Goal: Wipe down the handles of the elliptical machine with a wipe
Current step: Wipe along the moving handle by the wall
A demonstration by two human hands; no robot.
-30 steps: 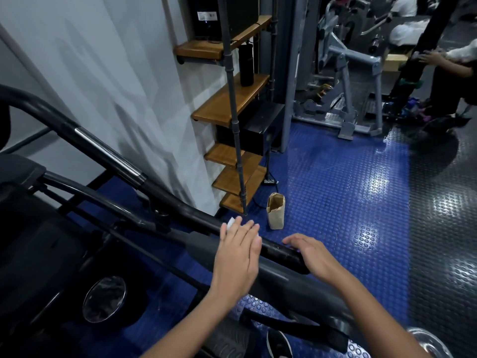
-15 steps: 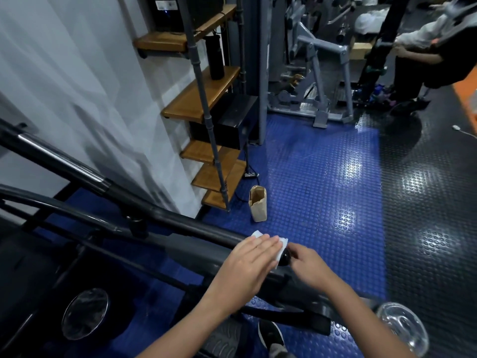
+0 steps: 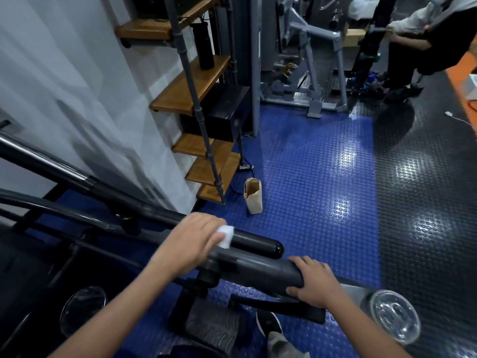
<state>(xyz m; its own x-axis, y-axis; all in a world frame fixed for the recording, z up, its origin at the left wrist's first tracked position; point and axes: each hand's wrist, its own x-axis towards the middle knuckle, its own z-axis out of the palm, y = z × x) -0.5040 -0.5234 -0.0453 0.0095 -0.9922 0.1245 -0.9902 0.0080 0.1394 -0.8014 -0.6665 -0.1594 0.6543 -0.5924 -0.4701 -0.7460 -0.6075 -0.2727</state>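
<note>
The left hand (image 3: 192, 241) has slid the white wipe (image 3: 225, 236) back from the handle (image 3: 254, 244) tip, fingers wrapped over it; the right hand (image 3: 313, 282) now grips the lower bar (image 3: 258, 270), steadying another pass.

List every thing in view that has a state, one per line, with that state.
left hand: curled over the handle, pressing the wipe on it
wipe: bunched under the fingers, one corner showing
handle: its black end cap bare
right hand: gripping the grey bar
grey bar: held at its end
paper bag: upright on the floor, top open
black bottle: standing upright on a wooden shelf
</note>
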